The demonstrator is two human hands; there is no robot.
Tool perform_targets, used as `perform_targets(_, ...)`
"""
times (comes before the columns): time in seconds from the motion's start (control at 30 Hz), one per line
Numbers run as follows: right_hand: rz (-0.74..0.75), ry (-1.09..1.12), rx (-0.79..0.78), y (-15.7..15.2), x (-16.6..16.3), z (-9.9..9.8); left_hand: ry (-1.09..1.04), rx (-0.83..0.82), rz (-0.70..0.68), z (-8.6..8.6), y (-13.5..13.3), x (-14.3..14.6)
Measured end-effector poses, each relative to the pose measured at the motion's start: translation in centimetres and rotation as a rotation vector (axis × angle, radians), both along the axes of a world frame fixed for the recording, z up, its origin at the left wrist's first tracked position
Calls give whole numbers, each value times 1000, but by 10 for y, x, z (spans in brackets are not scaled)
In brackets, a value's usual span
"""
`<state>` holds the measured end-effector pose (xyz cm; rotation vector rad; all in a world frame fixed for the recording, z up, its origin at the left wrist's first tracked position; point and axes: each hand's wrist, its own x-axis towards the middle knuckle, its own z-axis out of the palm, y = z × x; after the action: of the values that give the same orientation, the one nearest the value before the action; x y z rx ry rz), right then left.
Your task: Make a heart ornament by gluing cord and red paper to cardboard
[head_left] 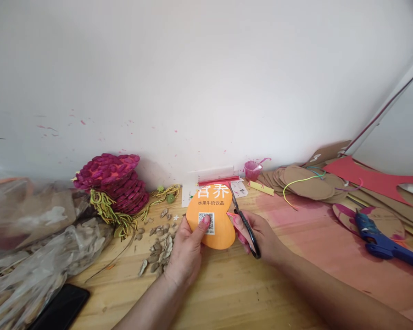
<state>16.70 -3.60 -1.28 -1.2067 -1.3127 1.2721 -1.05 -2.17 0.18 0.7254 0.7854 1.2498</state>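
An orange heart-shaped cardboard piece (192,211), printed with white and black characters and a QR code, is gripped by my left hand (187,243), the thumb lying over the code. My right hand (258,233) has its fingers in the handles of black-handled scissors (250,233). The scissor blades point up and away along the right edge of the cardboard, near its notch. From this angle I cannot tell whether the blades are cutting into it. Both hands are above the wooden table (223,293).
Dried shells (158,252) lie left of my hands, near stacked magenta pieces with yellow cords (117,183). Plastic bags (37,220) and a black phone (62,307) are far left. At right are cardboard discs (303,181), red paper (368,174) and a blue glue gun (382,243). A pink cup (253,170) stands by the wall.
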Motion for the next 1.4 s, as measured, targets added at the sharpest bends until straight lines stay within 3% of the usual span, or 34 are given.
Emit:
perform_targets(0.2,-12,8,-28,1,2,-5,2,9,-1,-1,0,1)
perform_targets(0.87,-9,-100,13,2,5,8,136,14,-12,10,10,-12)
perform_targets(1.4,16,-169,0,1,5,16,83,8,132,12,21,-19)
